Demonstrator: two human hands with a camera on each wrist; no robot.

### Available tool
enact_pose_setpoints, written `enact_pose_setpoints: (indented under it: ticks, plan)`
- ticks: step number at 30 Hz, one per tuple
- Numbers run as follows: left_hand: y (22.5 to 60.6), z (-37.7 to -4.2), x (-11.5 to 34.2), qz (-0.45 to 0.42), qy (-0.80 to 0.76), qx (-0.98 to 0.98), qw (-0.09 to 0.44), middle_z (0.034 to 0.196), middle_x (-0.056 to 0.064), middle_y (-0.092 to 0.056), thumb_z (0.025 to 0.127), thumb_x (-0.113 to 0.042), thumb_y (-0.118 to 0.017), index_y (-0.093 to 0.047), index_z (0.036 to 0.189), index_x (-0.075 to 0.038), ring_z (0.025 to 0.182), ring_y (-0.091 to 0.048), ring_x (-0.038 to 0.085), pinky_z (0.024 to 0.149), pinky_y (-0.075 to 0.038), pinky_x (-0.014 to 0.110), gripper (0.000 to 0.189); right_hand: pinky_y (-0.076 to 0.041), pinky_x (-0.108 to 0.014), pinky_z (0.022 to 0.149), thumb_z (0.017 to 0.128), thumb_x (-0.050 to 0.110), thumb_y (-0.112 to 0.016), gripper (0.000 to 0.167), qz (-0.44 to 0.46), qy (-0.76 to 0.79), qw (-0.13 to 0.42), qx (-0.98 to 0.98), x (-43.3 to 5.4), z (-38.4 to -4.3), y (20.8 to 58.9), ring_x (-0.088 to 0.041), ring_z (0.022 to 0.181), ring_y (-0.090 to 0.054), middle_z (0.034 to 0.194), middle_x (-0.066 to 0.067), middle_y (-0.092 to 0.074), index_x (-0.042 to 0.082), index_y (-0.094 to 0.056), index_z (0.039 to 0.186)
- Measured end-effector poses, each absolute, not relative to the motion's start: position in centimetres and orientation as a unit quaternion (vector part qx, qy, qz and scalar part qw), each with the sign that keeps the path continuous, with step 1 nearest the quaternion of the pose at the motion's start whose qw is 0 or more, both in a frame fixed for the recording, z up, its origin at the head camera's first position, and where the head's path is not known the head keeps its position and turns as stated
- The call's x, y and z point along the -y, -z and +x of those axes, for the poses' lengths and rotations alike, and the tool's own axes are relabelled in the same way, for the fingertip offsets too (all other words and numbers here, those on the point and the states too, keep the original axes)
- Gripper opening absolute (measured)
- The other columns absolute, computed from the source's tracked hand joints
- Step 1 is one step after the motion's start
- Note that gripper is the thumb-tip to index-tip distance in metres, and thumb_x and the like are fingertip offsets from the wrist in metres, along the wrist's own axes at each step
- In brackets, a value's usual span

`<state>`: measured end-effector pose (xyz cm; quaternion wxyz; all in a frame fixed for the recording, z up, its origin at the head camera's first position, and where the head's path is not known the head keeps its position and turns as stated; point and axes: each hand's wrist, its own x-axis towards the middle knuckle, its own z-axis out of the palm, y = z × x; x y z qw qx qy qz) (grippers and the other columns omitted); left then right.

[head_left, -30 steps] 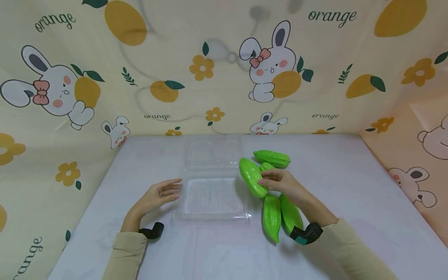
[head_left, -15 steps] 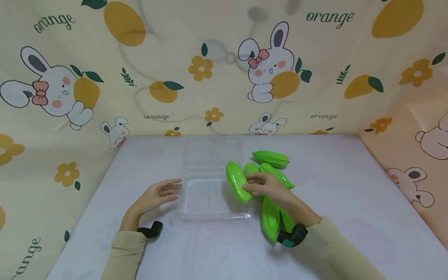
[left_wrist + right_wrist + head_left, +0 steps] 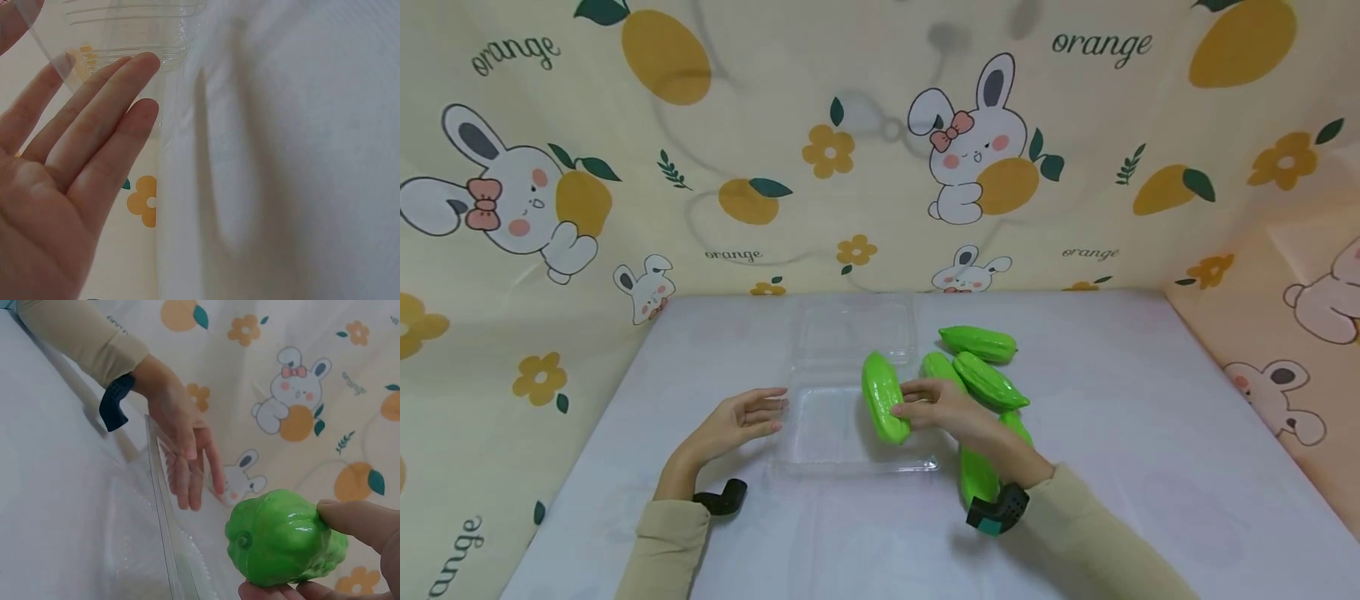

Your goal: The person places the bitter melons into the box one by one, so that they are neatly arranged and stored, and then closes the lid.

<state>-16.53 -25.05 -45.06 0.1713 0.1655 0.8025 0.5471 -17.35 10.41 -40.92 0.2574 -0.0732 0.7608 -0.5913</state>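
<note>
My right hand (image 3: pixel 936 408) pinches a glossy green bitter melon (image 3: pixel 882 398) between thumb and fingers. It is held tilted above the right part of a clear plastic clamshell box (image 3: pixel 820 429), whose lid (image 3: pixel 855 329) lies folded back behind it. In the right wrist view the ridged melon (image 3: pixel 281 537) shows its stem end. My left hand (image 3: pixel 741 417) stays at the box's left edge, fingers extended and apart. The left wrist view has those fingers (image 3: pixel 94 125) close by the clear wall; whether they touch it I cannot tell.
Several more bitter melons lie right of the box: one at the back (image 3: pixel 977 343), one in the middle (image 3: pixel 990 382), others partly hidden by my right hand and arm. A white cloth (image 3: pixel 700 550) covers the table. A printed curtain (image 3: pixel 850 167) stands behind.
My right hand has carried the bitter melon left, from over the other melons to above the box, uncovering melons behind it. My left hand has kept its place.
</note>
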Motion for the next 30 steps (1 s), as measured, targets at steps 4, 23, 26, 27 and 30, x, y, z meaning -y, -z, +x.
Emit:
enact_pose_setpoints:
  ticks: [4,23,26,27,30]
  plan:
    - [45.1,-16.5,24.9,0.164,-0.553,-0.798,0.174,0.143,0.031,-0.046,0.091,-0.019,-0.067,-0.038,0.144,0.003,0.129,-0.050,0.047,0.094,-0.055,0.025,0.064,-0.058,-0.032,0.087,0.086,0.019,-0.071,0.059,-0.069,0.600,0.257,-0.755,-9.5,-17.4,41.2,-0.012,0.094,-0.063,0.128,-0.025,-0.057,-0.009,-0.048,0.134]
    - [44.9,-16.4,25.1,0.162,-0.542,-0.808,0.166,0.142,0.031,-0.048,0.091,-0.019,-0.067,-0.038,0.143,0.006,0.128,-0.052,0.046,0.093,-0.055,0.024,0.064,-0.060,-0.033,0.085,0.087,0.017,-0.070,0.062,-0.062,0.620,0.300,-0.723,-5.3,-17.4,42.6,-0.012,0.092,-0.064,0.126,-0.025,-0.059,-0.011,-0.044,0.136]
    - [44.9,-16.4,25.1,0.168,-0.544,-0.806,0.165,0.141,0.032,-0.047,0.091,-0.017,-0.067,-0.038,0.142,0.006,0.127,-0.051,0.047,0.093,-0.056,0.026,0.064,-0.059,-0.033,0.086,0.087,0.016,-0.070,0.062,-0.055,0.625,0.302,-0.717,-4.6,-17.3,42.9,-0.013,0.092,-0.064,0.125,-0.025,-0.060,-0.011,-0.044,0.136]
    - [44.8,-16.4,25.1,0.167,-0.545,-0.805,0.166,0.141,0.032,-0.047,0.091,-0.017,-0.067,-0.038,0.142,0.006,0.127,-0.051,0.047,0.093,-0.056,0.026,0.064,-0.059,-0.034,0.086,0.087,0.015,-0.070,0.061,-0.052,0.629,0.302,-0.714,-4.4,-17.3,42.9,-0.013,0.092,-0.064,0.125,-0.025,-0.059,-0.012,-0.043,0.135]
    - [44.8,-16.3,25.1,0.165,-0.542,-0.806,0.168,0.142,0.031,-0.048,0.091,-0.018,-0.067,-0.038,0.143,0.006,0.128,-0.052,0.046,0.094,-0.056,0.027,0.064,-0.059,-0.034,0.087,0.088,0.013,-0.068,0.061,-0.042,0.640,0.303,-0.704,-3.8,-17.2,43.0,-0.013,0.090,-0.064,0.125,-0.027,-0.058,-0.014,-0.042,0.135]
